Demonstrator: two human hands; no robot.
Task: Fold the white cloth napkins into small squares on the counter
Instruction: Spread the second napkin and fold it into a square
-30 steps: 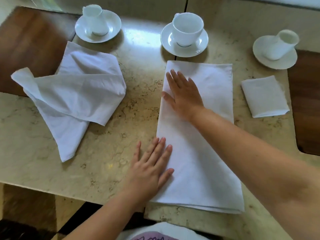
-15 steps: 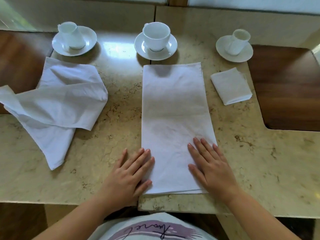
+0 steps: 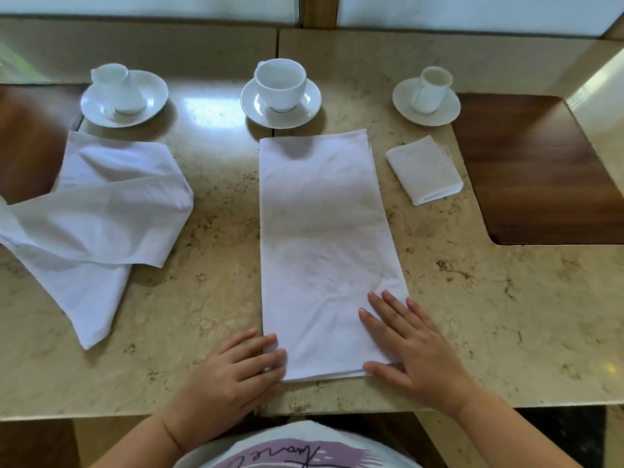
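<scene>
Marble, beige and veined, makes up the bench (image 3: 472, 315), the largest thing in view, with dark wood insets at its far left and far right. Taking the long folded napkin (image 3: 324, 238) as the landmark: it lies flat on the bench as a tall white rectangle, its short near edge almost at the bench's front lip and its far edge close to the middle cup and saucer (image 3: 280, 92). Well to the left of that napkin sits a loose pile of unfolded napkins (image 3: 101, 211), rumpled, one corner trailing toward the front. Beyond the pile, left of the landmark's far end, stands a left cup and saucer (image 3: 123, 96); to the right of the far end stands a right cup and saucer (image 3: 427, 96). Just right of the landmark's far half, apart from it, rests a small folded square napkin (image 3: 423, 170), already finished.

Both hands lie at the landmark's near end. The right hand (image 3: 412, 346) rests flat on its near right corner, fingers straight and spread, grasping nothing. The left hand (image 3: 233, 369) sits at the near left corner with its fingers laid over the cloth's edge, only gently bent; whether they pinch the layers I cannot tell. Below the bench edge shows a bit of the person's printed shirt (image 3: 297, 450)
</scene>
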